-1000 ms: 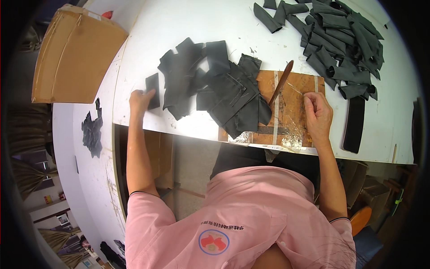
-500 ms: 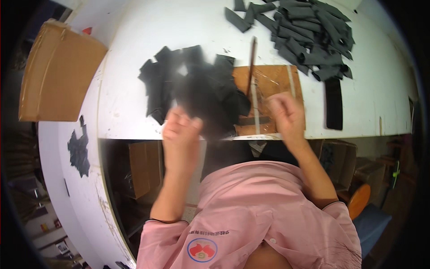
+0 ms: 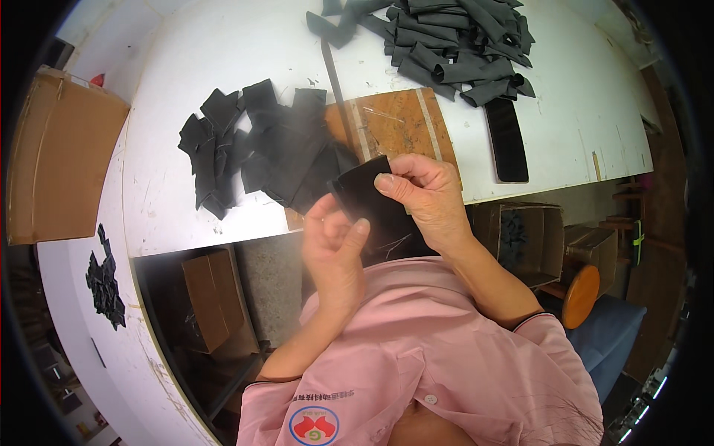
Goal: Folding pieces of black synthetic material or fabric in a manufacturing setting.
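In front of my body, over the table's near edge, I hold a black cloth piece (image 3: 372,195) that looks folded. My right hand (image 3: 433,199) pinches its upper right corner, thumb on top. On the other side, my left hand (image 3: 336,249) is closed at its left edge, with some fingers behind it and the thumb in front. Beyond my hands lies a loose pile of black cloth pieces (image 3: 286,145). To the right of that pile is a brown board (image 3: 405,123) with pale strips, partly hidden by my right hand and the cloth.
A heap of dark grey rolled cloth pieces (image 3: 465,44) lies at the far right of the white table (image 3: 175,67). Near it are a flat black slab (image 3: 507,141) and a thin dark rod (image 3: 335,82). Cardboard boxes (image 3: 67,156) stand at left and under the table, beside an orange round stool (image 3: 581,297).
My hands were apart and have come together on the black cloth piece. My right hand has left the board. The view has shifted, so the table items appear further left.
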{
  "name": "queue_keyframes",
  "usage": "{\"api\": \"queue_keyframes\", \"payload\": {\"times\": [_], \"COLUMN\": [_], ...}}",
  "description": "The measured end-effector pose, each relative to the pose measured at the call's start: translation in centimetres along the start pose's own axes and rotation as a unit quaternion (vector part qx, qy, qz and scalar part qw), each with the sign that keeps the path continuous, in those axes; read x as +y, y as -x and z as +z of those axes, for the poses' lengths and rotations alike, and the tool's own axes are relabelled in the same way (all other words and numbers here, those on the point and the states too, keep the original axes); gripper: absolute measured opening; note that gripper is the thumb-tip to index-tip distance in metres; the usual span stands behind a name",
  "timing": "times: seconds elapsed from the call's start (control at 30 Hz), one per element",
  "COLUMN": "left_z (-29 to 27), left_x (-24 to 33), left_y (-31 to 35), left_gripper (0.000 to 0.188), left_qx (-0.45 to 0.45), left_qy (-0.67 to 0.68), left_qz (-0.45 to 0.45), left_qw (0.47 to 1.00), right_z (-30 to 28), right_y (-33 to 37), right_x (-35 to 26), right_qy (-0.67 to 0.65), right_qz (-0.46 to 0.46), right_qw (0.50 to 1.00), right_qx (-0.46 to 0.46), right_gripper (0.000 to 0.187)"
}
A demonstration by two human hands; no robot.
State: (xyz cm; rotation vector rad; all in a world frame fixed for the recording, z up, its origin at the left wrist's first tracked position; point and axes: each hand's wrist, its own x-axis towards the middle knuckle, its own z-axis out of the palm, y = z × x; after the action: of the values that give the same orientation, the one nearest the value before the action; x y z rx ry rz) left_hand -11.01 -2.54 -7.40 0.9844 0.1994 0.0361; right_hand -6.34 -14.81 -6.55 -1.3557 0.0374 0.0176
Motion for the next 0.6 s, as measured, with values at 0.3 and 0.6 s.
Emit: {"api": "queue_keyframes", "payload": {"times": [0.3,0.6], "left_z": [-1.1,-0.5], "left_x": [3.8,7.6], "left_y": [-2.8,-5.4], "left_gripper": [0.033,0.009], "left_qx": [-0.099,-0.207], "left_qy": [-0.079,-0.298], "left_qz": [-0.076,-0.138], "left_qw": [0.989,0.922], "right_z": [-1.5,-1.6], "right_y": [-0.7,-2.3], "right_x": [-2.0,-3.2], "right_qy": [0.222,0.327], "right_qz": [-0.090,-0.167], "right_qw": [0.958,0.877], "right_qx": [-0.159,-0.309], "right_gripper": [0.014,0.012]}}
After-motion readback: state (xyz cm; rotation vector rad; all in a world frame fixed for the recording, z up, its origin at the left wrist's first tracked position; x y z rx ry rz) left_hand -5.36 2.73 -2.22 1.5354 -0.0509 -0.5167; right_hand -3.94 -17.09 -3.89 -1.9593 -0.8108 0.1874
